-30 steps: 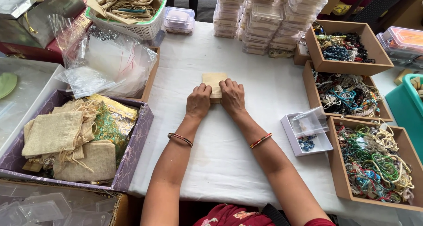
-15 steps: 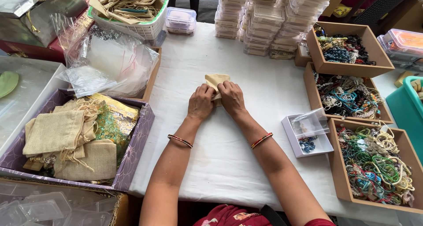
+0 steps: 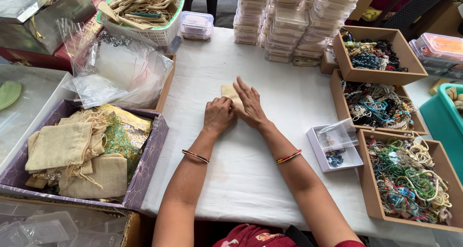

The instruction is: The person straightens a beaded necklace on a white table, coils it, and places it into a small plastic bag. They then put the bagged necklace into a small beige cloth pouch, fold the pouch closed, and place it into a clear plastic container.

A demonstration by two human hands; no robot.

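Note:
A small beige cloth pouch (image 3: 228,91) lies on the white tablecloth (image 3: 241,170) at the table's middle. My left hand (image 3: 218,114) is curled at the pouch's near edge, fingers pinching it. My right hand (image 3: 250,105) lies flat across the pouch with fingers spread, covering most of it. Only the pouch's far left corner shows. Both wrists wear thin bangles.
A purple box (image 3: 144,174) of burlap pouches sits at the left, clear plastic bags (image 3: 115,78) behind it. Stacked clear boxes (image 3: 294,20) stand at the back. Brown trays of beaded jewellery (image 3: 386,107) line the right edge, with a small open white box (image 3: 335,148) beside them.
Both hands have slid nearer to me with the pouch. My right hand has opened flat over it, and the left has curled at its edge.

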